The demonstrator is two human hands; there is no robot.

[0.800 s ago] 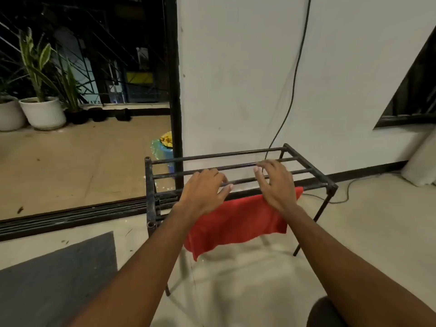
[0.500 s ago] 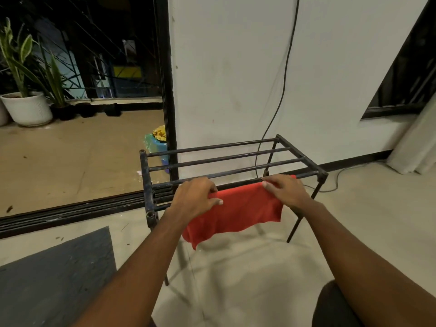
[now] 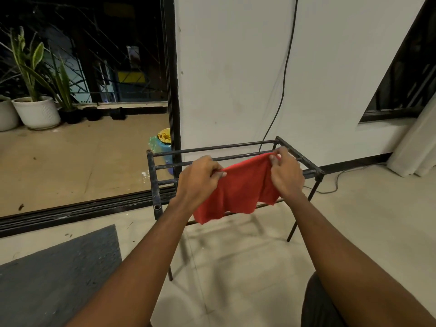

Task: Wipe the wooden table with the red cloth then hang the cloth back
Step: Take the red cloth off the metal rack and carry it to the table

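Observation:
The red cloth (image 3: 238, 190) hangs between my two hands, lifted above the front bars of a black metal rack (image 3: 212, 149). My left hand (image 3: 200, 180) pinches the cloth's upper left edge. My right hand (image 3: 286, 172) pinches the upper right corner, held a little higher. The cloth's lower edge droops in front of the rack's front rail. No wooden table is in view.
The rack stands against a white wall (image 3: 236, 67) with a black cable (image 3: 283, 74) running down it. A sliding door track (image 3: 70, 211) and dark mat (image 3: 59, 267) lie at left. Potted plants (image 3: 35, 109) stand outside. A curtain (image 3: 417, 147) hangs at right.
Both hands first rested on the rack over the draped cloth, then took hold of its top edge. Now they have lifted the cloth up off the bar.

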